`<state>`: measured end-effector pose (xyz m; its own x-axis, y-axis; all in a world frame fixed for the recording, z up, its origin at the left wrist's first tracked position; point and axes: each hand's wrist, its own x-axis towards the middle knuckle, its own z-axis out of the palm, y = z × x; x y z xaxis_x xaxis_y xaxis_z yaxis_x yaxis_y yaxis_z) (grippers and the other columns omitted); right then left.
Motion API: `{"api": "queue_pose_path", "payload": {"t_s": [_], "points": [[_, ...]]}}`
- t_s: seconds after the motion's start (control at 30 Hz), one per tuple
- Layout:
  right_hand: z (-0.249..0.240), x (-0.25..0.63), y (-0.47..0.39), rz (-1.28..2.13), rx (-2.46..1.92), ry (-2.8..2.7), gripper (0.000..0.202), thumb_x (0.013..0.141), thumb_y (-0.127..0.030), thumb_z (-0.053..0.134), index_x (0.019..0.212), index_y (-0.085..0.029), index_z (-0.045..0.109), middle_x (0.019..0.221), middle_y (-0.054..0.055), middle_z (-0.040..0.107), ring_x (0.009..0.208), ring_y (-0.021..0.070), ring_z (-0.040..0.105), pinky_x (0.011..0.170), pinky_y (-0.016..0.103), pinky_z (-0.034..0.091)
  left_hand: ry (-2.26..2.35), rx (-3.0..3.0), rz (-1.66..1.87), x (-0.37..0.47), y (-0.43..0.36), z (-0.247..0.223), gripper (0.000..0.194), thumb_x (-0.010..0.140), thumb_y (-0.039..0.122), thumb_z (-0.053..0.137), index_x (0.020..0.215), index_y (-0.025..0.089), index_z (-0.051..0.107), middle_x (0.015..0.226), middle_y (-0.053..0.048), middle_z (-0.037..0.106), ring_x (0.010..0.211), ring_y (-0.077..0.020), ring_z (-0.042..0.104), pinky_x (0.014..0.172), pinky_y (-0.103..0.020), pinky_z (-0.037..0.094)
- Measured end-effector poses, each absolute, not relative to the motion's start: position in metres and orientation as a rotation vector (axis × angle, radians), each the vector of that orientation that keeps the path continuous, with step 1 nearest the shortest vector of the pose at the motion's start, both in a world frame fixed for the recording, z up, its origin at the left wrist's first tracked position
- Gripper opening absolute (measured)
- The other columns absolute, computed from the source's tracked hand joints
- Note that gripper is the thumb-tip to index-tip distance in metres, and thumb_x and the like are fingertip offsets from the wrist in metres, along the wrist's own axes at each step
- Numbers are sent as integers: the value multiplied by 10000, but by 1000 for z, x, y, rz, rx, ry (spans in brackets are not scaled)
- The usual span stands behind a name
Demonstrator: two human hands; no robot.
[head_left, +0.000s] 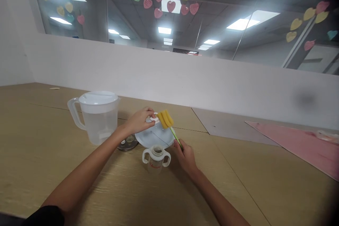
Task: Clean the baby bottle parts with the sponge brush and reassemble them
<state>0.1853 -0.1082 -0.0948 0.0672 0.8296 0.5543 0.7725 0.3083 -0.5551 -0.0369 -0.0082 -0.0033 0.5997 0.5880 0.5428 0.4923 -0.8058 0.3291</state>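
My left hand [141, 120] is closed in a pinch on a small white ring-shaped bottle part [153, 119], held above a white bowl [148, 139]. My right hand [186, 159] grips the green handle of a sponge bottle brush [165, 118]. The brush's yellow sponge head is up beside the white part, seemingly touching it; exact contact cannot be told. In front of the bowl a clear baby bottle [155, 162] with two white side handles stands upright, its mouth uncovered.
Left of the bowl a dark round dish [129, 144] carries small pieces, partly behind my left forearm. A clear lidded pitcher [97, 118] stands farther left. At the right lies a pink cloth [296, 144]. A white wall [172, 77] bounds the table's far side.
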Motion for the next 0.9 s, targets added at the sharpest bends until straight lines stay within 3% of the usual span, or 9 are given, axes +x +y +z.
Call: {"api": "queue_pose_path", "payload": {"t_s": [0.37, 0.73, 0.8, 0.9], "points": [[-99, 189, -103, 44, -1600, -1731, 527, 905, -555, 218, 671, -188, 515, 514, -8, 496, 484, 130, 447, 504, 224, 291, 757, 2591, 1179, -35, -22, 6, 168, 793, 326, 528, 855, 192, 609, 1139, -49, 568, 993, -184, 562, 910, -334, 439], [-101, 187, -105, 21, -1565, -1826, 509, 924, -520, 234, 677, -181, 523, 523, -16, 480, 479, 114, 399, 501, 220, 264, 1081, 2722, 1262, -46, -9, 6, 278, 848, 380, 461, 919, 174, 633, 1164, -90, 557, 1075, -220, 544, 936, -356, 433], [-101, 187, -105, 20, -1577, -1825, 514, 924, -525, 229, 677, -182, 522, 525, -15, 484, 484, 115, 409, 505, 220, 269, 1270, 2777, 1152, -55, -10, 12, 287, 854, 347, 438, 935, 159, 638, 1140, -107, 575, 1051, -235, 556, 907, -352, 441], [-103, 187, -105, 10, -1583, -1836, 529, 924, -534, 216, 674, -184, 523, 532, -8, 504, 488, 118, 422, 509, 221, 276, 1556, 2856, 660, -69, -11, 20, 289, 845, 304, 419, 912, 153, 656, 1046, -128, 628, 980, -262, 585, 831, -355, 449]]}}
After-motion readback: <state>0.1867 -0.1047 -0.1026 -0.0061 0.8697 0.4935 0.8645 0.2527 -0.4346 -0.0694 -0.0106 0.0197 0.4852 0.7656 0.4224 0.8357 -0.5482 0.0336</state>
